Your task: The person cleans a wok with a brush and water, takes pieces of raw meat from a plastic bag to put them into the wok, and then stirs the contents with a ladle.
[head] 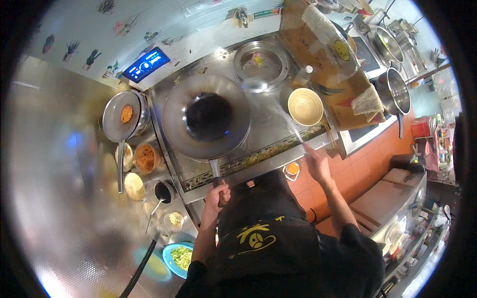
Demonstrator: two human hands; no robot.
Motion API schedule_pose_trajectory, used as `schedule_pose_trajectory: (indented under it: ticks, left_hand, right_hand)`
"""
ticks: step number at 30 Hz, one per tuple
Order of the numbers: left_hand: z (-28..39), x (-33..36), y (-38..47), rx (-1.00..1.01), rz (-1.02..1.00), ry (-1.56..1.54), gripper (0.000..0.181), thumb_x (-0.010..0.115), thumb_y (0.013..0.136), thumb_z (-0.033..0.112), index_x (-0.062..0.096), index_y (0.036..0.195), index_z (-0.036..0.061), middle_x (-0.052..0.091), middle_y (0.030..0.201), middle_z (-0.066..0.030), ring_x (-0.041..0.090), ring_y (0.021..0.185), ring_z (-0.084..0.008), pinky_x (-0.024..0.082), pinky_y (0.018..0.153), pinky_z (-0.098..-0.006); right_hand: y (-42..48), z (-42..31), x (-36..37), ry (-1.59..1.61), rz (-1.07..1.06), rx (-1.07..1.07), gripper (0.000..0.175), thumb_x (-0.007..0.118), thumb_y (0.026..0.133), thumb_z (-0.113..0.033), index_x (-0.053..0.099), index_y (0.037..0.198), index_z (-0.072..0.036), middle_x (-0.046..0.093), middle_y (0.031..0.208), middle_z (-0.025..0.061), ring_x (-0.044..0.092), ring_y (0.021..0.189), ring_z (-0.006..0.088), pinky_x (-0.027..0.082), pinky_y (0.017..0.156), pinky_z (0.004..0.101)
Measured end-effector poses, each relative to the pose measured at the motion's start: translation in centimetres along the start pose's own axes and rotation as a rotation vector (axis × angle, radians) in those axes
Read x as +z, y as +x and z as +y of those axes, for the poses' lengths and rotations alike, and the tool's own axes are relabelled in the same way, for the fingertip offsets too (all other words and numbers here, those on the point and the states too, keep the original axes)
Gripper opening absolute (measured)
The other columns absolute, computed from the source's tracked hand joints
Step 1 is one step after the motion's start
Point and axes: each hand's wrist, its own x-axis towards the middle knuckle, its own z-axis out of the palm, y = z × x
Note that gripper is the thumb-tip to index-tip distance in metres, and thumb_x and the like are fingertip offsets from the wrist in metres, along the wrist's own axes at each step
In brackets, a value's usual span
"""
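My left hand (218, 197) is closed around the dark grip of a large steel wok (175, 111) on the stove top. The wok's centre is blackened and shiny, with no food visible in it. My right hand (318, 164) grips the far end of a metal ladle (255, 85), blurred along its handle. The ladle's bowl is between the wok and a round steel basin (240, 70); whether it touches the basin's rim I cannot tell. A cream bowl (305, 107) stands right of the ladle, with a white-capped bottle (303, 75) behind it.
Left of the stove sit a strainer with a browned piece (127, 113), a tub of reddish-brown seasoning (147, 158), a cup of dark liquid (163, 192) and a blue bowl of chopped greens (167, 257). Cardboard (320, 70) borders the right side. A steel saucepan (395, 93) stands beyond it.
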Motion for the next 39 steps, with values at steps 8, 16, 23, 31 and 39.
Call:
schedule_pose_trajectory:
  ticks: [8,16,23,31,39]
  left_hand:
    - [-0.5,-4.0,0.9,-0.085,-0.114,-0.175,0.01,0.057,0.085,0.002,0.05,0.088,0.0064,0.048,0.063,-0.0034,0.048,0.046,-0.0152,0.039,0.04,-0.0294]
    - [-0.3,-2.6,1.5,-0.06,0.004,-0.018,0.009,0.06,0.088,0.008,0.052,0.092,0.0066,0.05,0.065,-0.0046,0.052,0.047,-0.0195,0.044,0.044,-0.032]
    - [1.3,0.1,-1.1,0.034,0.229,0.308,0.018,0.063,0.091,0.013,0.054,0.103,0.0031,0.059,0.076,-0.0081,0.057,0.053,-0.0185,0.047,0.048,-0.0302]
    - [-1.2,0.5,-2.2,0.03,0.576,0.441,0.03,0.061,0.09,0.011,0.048,0.115,-0.0006,0.065,0.084,-0.0115,0.065,0.067,-0.0205,0.055,0.064,-0.0325]
    - [0.0,0.2,1.5,-0.139,0.411,0.009,0.016,0.065,0.083,0.001,0.054,0.095,0.0032,0.056,0.064,-0.0061,0.053,0.048,-0.0185,0.044,0.046,-0.0298]
  right_hand:
    - [1.3,-6.2,15.0,-0.246,-0.268,-0.245,0.055,0.064,0.078,-0.014,0.056,0.132,-0.016,0.067,0.1,0.0108,0.067,0.073,0.0313,0.054,0.058,0.0422]
    - [0.8,-7.0,19.7,-0.296,-0.272,-0.265,0.062,0.062,0.079,-0.015,0.049,0.139,-0.016,0.063,0.087,0.0131,0.065,0.064,0.0301,0.051,0.051,0.0432]
    - [10.0,-5.4,17.0,0.016,-0.469,-0.135,0.047,0.061,0.089,-0.023,0.054,0.134,-0.013,0.064,0.102,0.016,0.065,0.088,0.0362,0.052,0.074,0.0469]
    - [41.1,9.7,16.0,-0.326,-0.212,-0.007,0.046,0.062,0.085,-0.018,0.055,0.129,-0.006,0.067,0.103,0.0183,0.065,0.096,0.0341,0.053,0.079,0.0436]
    - [50.0,-0.9,12.7,0.397,0.024,0.029,0.045,0.064,0.087,-0.021,0.056,0.126,0.0,0.066,0.103,0.0205,0.066,0.091,0.0346,0.052,0.083,0.0409]
